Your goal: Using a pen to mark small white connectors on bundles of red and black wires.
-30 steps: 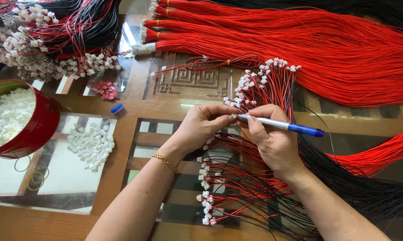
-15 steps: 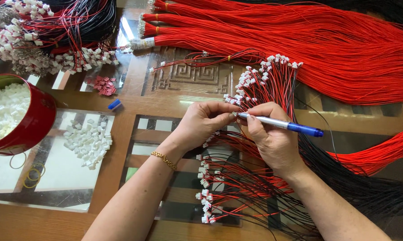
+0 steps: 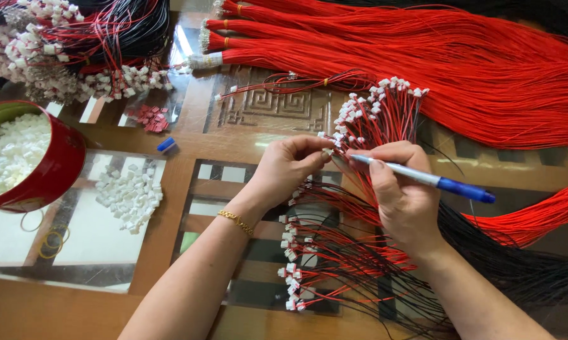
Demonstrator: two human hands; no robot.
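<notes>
My left hand (image 3: 291,169) pinches a small white connector (image 3: 327,152) between thumb and fingertips at the middle of the table. My right hand (image 3: 402,192) grips a blue-capped pen (image 3: 422,179) whose tip points left at that connector. Under both hands lies a fan of thin red and black wires with white connectors (image 3: 321,264). A bunch of red wires with white connector ends (image 3: 375,113) lies just beyond my hands.
A red bowl (image 3: 54,170) of white connectors stands at the left. Beside it lies a loose pile of white connectors (image 3: 128,195). Thick bundles of red wire (image 3: 422,56) cross the far side. Finished red-black harnesses (image 3: 76,50) lie far left. A small blue cap (image 3: 165,145) rests nearby.
My hands have stayed almost in place, fingers shifting slightly on the connector. The view has drifted a little, so the bowl and piles sit slightly lower left.
</notes>
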